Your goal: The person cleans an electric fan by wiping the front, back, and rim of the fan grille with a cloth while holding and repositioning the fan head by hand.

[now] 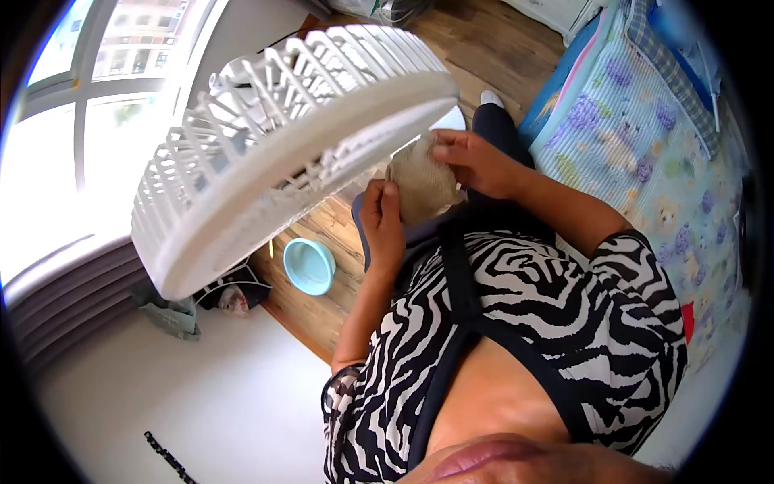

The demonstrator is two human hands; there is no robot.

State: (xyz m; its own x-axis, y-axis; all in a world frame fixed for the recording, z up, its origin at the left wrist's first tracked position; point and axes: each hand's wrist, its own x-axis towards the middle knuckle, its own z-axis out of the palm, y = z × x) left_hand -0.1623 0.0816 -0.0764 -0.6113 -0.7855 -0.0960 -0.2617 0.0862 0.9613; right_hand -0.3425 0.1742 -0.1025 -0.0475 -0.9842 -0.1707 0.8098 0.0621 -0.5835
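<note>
A beige-grey cloth (421,184) is held up between my two hands over my lap. My left hand (382,216) pinches its left edge between thumb and fingers. At the cloth's upper right, my right hand (477,161) grips it with bent fingers. Just left of the hands, a large white fan head (298,137) with a slatted cage stands tilted, and its rim comes close to my left hand. The fan's lower parts are mostly hidden behind the cage.
A light blue basin (309,266) sits on the wooden floor (339,230) below the fan. On the right is a bed with a floral cover (621,137). A window (121,105) and grey curtain (81,282) are at the left. Bags (173,316) lie beneath the fan.
</note>
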